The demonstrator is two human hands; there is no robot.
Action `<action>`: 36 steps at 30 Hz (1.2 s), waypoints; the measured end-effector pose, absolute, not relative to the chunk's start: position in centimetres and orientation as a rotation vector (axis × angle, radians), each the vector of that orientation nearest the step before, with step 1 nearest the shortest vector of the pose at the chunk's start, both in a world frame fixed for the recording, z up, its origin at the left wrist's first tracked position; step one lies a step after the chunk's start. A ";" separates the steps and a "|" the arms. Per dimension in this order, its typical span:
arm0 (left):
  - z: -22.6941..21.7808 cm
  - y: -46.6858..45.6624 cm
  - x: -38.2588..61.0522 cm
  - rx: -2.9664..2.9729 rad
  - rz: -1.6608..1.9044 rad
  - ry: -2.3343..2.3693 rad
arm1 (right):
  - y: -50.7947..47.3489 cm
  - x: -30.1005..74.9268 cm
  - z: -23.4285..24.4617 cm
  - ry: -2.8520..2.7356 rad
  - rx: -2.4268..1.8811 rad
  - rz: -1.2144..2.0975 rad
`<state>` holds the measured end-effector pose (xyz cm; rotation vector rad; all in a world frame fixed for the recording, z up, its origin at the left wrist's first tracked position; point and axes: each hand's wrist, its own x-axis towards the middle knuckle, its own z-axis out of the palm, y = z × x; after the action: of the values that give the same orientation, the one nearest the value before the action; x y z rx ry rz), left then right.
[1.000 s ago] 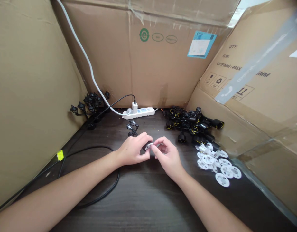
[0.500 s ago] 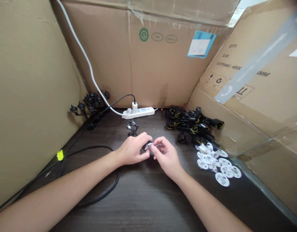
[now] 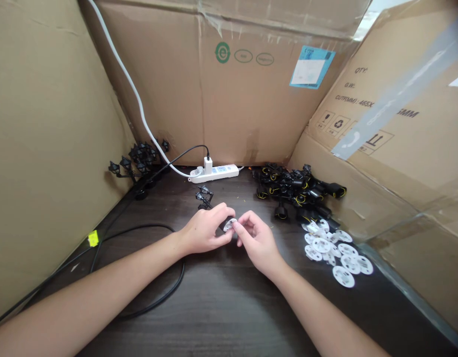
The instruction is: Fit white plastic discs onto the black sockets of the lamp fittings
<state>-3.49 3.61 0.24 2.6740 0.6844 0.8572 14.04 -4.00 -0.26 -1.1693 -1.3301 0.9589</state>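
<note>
Two hands are working just below the white power strip, the left hand closing around a dark fitting while the right hand is pinching a white disc against it.

You have a matt dark wood-grain table, matt corrugated cardboard boxes, glossy black plastic fittings and smooth white plastic discs.
</note>
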 end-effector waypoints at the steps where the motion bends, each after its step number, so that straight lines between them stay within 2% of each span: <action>1: 0.3 3.6 -3.5 2.672 0.850 0.680 | -4.0 14.0 -0.3 -1.333 -1.173 0.956; 10: 0.6 3.5 -3.4 2.658 0.823 0.666 | -4.0 14.1 -0.5 -1.323 -1.173 0.872; 17: 0.4 3.5 -3.4 2.657 0.853 0.677 | -4.0 13.9 0.3 -1.267 -1.139 1.010; 25: 0.5 3.5 -3.4 2.684 0.817 0.653 | -3.9 14.1 0.1 -1.289 -1.153 1.022; 36: 0.6 3.3 -3.2 2.723 0.713 0.639 | -3.8 14.2 -0.3 -1.361 -1.289 0.861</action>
<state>-3.24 3.27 0.58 2.7228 0.6385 0.7131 14.20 -3.81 -0.33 -1.2891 -1.3611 0.8606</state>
